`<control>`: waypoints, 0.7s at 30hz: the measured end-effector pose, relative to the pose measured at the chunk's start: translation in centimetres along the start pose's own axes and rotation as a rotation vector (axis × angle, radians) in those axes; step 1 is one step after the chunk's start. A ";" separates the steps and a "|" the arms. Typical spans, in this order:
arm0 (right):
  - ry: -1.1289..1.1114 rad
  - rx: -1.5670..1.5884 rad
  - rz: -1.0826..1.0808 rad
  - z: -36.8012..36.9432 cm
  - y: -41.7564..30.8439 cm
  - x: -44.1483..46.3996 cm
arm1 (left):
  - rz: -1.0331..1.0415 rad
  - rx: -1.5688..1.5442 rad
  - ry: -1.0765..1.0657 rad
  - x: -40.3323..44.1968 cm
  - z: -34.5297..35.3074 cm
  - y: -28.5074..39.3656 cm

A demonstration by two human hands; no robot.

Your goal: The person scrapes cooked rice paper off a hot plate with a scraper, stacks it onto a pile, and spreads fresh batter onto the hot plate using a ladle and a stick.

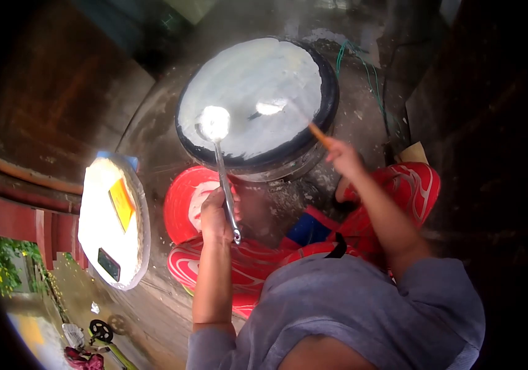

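My left hand [216,219] grips the long handle of a metal ladle [224,179]. The ladle's bowl, bright with white batter, is over the near left part of a round black griddle [332,102]. A wide, thin layer of white batter [248,77] covers most of that griddle. In my right hand [345,157] is a slim tool with an orange-brown wooden handle [319,134], pointing up and left over the batter. Its far end is blurred by motion, near a thicker white patch [271,107]. A red bucket [174,200] with white batter inside stands below the ladle, partly behind my left hand.
To the left is a round white board [106,216] bearing a yellow-orange packet [122,203] and a dark phone [109,264]. A green cord [372,77] trails behind the griddle's right side. A scooter [101,333] appears at lower left. My red-patterned trouser legs flank the griddle's front.
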State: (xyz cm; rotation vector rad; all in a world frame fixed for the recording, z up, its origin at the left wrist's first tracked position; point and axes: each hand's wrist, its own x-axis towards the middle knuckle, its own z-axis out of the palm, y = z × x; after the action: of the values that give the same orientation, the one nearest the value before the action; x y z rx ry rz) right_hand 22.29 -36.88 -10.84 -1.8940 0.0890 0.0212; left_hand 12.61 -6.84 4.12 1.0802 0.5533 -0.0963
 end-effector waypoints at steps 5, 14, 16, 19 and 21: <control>-0.177 0.032 0.144 1.8 -6.0 -1.9 | -0.015 0.094 0.040 1.5 1.0 -0.9; -0.102 0.046 0.039 7.4 -4.7 -3.7 | 0.010 0.168 -0.005 3.7 2.0 -3.1; -0.148 0.067 0.074 7.5 -4.6 -3.3 | 0.015 0.250 0.033 4.1 2.0 -3.5; 0.029 -0.019 -0.031 8.0 -2.8 -2.8 | 0.036 0.238 0.038 4.8 2.0 -4.2; -0.016 0.010 0.012 9.8 -2.8 -3.5 | 0.038 0.261 0.059 5.4 2.0 -5.0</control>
State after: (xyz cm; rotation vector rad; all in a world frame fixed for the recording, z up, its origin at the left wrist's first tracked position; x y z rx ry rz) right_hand 19.33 -26.55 -11.11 -1.8829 0.0890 0.0438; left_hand 16.35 -9.94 -1.73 1.3507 0.5836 -0.1062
